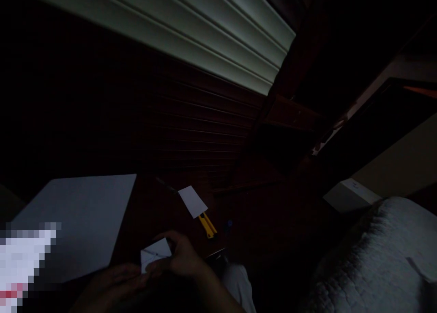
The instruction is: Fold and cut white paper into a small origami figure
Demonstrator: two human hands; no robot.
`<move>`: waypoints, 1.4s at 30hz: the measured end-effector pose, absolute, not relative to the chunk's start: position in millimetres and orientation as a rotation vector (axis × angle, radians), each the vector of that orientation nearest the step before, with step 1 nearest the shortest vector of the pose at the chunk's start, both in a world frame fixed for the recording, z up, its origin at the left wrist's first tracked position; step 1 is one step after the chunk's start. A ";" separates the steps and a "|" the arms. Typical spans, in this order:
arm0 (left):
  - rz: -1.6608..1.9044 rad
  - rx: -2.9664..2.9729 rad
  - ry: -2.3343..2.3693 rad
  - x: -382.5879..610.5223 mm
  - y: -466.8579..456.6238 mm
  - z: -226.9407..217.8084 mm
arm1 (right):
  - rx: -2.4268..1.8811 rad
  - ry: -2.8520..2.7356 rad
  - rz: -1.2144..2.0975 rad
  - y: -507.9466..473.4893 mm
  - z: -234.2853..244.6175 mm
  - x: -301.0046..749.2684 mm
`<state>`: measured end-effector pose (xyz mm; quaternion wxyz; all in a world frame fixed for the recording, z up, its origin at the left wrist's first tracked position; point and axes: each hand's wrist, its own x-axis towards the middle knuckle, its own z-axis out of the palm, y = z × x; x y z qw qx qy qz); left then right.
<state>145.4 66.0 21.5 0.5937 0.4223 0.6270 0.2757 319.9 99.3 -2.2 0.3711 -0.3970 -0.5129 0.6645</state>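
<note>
The scene is very dark. A small folded piece of white paper (pixel 155 253), with creases across it, sits low in the view between both hands. My right hand (pixel 182 258) curls over its right side, fingers closed on it. My left hand (pixel 114 283) lies below and left of it, fingertips touching its lower edge. Whether the left fingers grip the paper is too dark to tell.
A large white sheet (pixel 82 217) lies on the dark wooden surface to the left. A small paper slip (pixel 193 200) rests on a yellow utility knife (pixel 208 225). A pale quilted cloth (pixel 378 258) fills the lower right. Wooden panelling and a light slatted wall stand behind.
</note>
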 end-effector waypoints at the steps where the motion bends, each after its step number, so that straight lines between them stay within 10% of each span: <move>1: 0.625 0.996 1.335 145.8 60.7 20.3 | -1.022 -1.290 1.690 93.6 -6.0 320.2; 42: 0.996 0.734 1.219 127.0 26.0 -9.3 | -1.005 -1.322 1.678 76.7 -6.2 293.3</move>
